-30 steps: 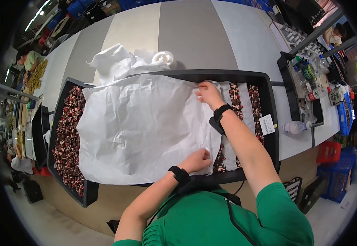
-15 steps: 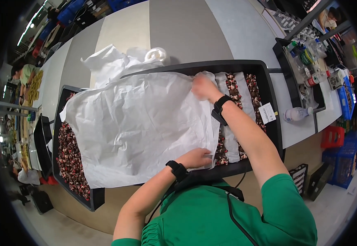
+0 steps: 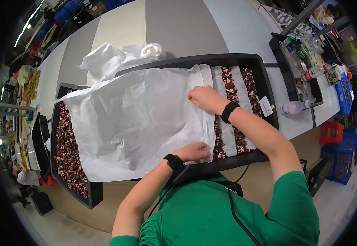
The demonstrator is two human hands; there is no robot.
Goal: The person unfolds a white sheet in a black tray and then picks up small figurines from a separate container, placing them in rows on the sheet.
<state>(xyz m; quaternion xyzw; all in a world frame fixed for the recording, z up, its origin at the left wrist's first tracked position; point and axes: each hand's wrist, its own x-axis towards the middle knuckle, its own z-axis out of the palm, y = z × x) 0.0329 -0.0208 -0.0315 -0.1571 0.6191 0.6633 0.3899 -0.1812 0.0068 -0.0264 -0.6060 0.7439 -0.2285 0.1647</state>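
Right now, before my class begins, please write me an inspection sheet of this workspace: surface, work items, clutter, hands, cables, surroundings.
Surface: long tabletop in grey, cream and pale bands.
Work items: large black rectangular tray; wrinkled white paper-like sheet covering its middle; dark-brown chunky pieces flecked pink and red exposed at left and in strips at right.
Clutter: crumpled white sheeting beyond the tray; translucent plastic bottle on its side; black bottle-filled container.
Hands: left hand at the sheet's near right corner; right hand over its right part; grips unclear.
Cables: thin black cord down the green shirt.
Surroundings: co-workers at both sides; red plastic crate, blue plastic crate at right.
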